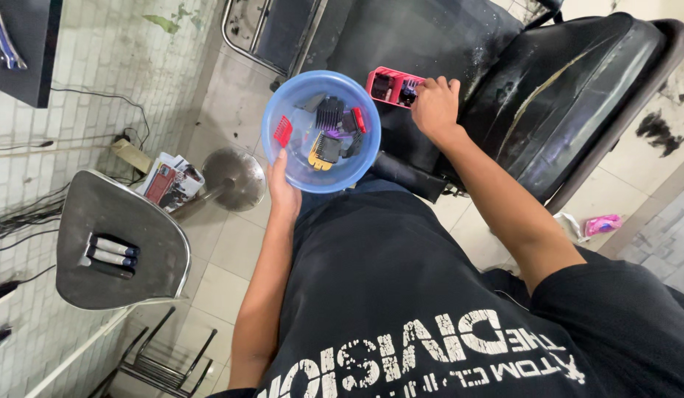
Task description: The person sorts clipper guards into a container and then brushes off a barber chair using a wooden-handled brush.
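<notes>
My left hand [283,193] holds a blue plastic bowl [321,131] from underneath, thumb against its near rim. Inside the bowl lie several clipper guard combs: a red one [283,131], a black one [329,112], a yellow one [324,150]. My right hand [435,107] reaches out to the black barber chair [548,96] and grips a small dark comb piece at the edge of a red tray [390,84] resting on the chair seat. More dark pieces sit in that tray.
A steel stool seat [121,247] at the left carries three dark cylinders [110,256]. A round chrome base [233,177] and a stack of magazines [169,180] lie on the tiled floor. A pink cloth [602,223] and hair clippings lie at the right.
</notes>
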